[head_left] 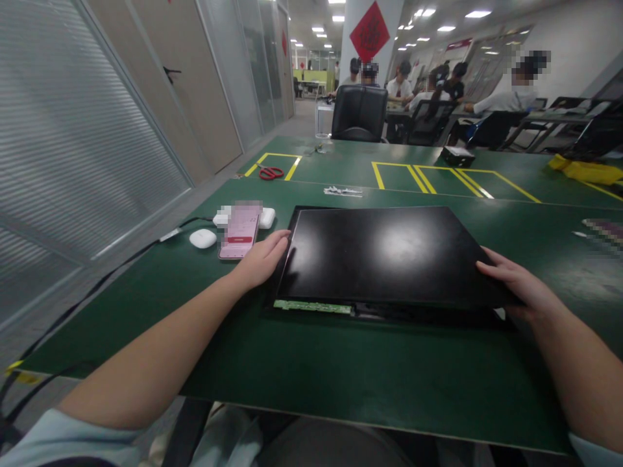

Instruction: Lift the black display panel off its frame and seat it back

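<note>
Display panel [350, 259] sat between left hand [263, 261] and right hand [523, 282], both grasping its edges; uneven lifting (any twist) risked cracking it.

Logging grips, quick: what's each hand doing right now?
Left hand: at left edge of black panel; grip unclear.
Right hand: holding the black panel by its right edge.

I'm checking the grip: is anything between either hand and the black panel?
Nothing visible: the left hand meets the black panel at its left edge, the right hand grips its right edge. The phone lies left of the left hand, not between.
</note>
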A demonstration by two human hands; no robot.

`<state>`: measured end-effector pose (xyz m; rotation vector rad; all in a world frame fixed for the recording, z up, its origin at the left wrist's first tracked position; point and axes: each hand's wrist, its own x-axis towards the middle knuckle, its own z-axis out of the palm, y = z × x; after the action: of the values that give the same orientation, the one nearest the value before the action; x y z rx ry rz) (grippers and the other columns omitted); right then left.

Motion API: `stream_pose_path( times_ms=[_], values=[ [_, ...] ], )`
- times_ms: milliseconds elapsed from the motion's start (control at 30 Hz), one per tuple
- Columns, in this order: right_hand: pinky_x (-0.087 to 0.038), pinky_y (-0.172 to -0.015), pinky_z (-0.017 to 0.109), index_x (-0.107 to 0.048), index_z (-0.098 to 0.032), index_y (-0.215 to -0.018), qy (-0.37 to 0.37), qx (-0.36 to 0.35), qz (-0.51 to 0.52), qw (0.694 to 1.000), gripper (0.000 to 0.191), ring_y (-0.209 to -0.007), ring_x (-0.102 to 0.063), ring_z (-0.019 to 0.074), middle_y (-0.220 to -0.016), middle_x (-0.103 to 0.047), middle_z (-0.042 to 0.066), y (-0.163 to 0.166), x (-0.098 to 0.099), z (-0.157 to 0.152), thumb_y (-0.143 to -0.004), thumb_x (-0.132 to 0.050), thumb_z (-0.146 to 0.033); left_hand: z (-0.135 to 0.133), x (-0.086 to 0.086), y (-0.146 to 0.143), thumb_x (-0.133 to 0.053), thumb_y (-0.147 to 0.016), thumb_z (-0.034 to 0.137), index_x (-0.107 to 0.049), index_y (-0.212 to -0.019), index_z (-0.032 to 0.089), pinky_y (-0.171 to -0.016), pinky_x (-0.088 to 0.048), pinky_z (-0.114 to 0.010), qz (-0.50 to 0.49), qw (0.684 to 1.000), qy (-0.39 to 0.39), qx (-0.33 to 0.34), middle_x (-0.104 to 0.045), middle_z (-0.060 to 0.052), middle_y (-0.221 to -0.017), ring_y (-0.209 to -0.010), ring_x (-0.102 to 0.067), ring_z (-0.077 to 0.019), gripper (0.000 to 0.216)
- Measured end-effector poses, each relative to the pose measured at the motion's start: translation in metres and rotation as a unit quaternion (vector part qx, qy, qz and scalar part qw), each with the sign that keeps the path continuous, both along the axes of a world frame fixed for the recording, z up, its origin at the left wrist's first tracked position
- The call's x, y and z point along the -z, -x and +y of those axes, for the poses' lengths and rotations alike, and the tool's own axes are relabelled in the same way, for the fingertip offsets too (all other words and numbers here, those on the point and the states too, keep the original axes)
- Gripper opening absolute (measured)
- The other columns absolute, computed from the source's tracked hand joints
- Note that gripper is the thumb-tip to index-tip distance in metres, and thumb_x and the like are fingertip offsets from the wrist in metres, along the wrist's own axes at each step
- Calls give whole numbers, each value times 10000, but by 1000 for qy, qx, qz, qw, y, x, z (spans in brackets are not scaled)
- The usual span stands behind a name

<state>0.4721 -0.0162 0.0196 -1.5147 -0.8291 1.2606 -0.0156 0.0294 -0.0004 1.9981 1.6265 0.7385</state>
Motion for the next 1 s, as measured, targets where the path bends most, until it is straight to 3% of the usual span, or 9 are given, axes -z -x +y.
stream_pose_path(
  times_ms=[233, 467, 667, 1000],
  values=[
    [-638, -536, 268, -784, -310, -1099, 23, 39, -4, 999, 474, -651, -766, 225, -915, -818, 13, 4, -1, -1, -677, -739, -99, -1, -4, -1, -306, -1005, 521, -561, -1432, 162, -1183, -392, -458, 7, 1000, -4, -1, -650, -127, -1447, -1364, -582, -298, 613],
    [-645, -554, 308, -773, -303, -1119, 28, 41, -21, 999, 478, -706, -775, 257, -931, -816, 34, 8, -1, 0, -675, -746, -127, -2, -4, -2, -306, -1003, 519, -566, -1426, 156, -1173, -406, -444, 13, 1000, -3, -1, -653, -127, -1441, -1350, -593, -291, 615],
    [-642, -558, 300, -736, -288, -1193, 35, 21, -4, 999, 606, -684, -767, 238, -1027, -813, 37, 11, -5, -2, -624, -762, -81, -2, -5, -3, -298, -1001, 523, -582, -1414, 168, -1169, -408, -454, 27, 1000, -6, -2, -666, -119, -1426, -1348, -593, -305, 614],
    [-629, -551, 265, -771, -296, -1098, 25, 17, 1, 1000, 539, -670, -761, 223, -960, -816, 21, 9, -2, -1, -618, -756, -51, -3, -8, -5, -312, -1001, 508, -585, -1404, 169, -1148, -436, -470, 34, 999, -6, 1, -663, -122, -1431, -1341, -600, -325, 594]
  ],
)
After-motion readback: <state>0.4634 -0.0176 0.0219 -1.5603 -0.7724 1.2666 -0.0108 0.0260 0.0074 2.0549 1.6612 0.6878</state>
